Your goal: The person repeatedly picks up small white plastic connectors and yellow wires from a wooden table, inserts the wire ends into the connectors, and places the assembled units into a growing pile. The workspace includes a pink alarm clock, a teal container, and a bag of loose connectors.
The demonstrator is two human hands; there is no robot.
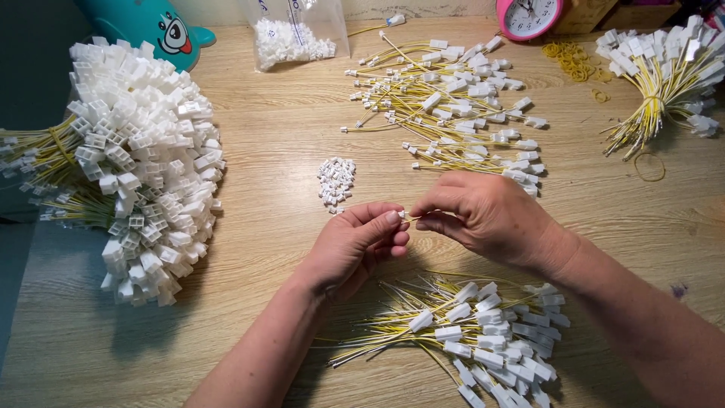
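Observation:
My left hand (355, 245) and my right hand (487, 214) meet above the middle of the wooden table (287, 136). Between the left thumb and forefinger sits a small white plastic connector (402, 215). The right fingertips pinch a thin yellow wire end right against that connector. A little heap of small white connectors (336, 180) lies just beyond my left hand. A pile of yellow wires with white plugs (472, 336) lies under my wrists, near the table's front edge.
A big bundle of wires with white plugs (140, 162) fills the left side. Loose wired plugs (453, 98) spread at the back centre, another bundle (664, 72) at the back right. A clear bag of connectors (291, 38), a pink clock (529, 15), yellow rubber bands (570, 60) and a teal toy-like object (151, 26) line the far edge.

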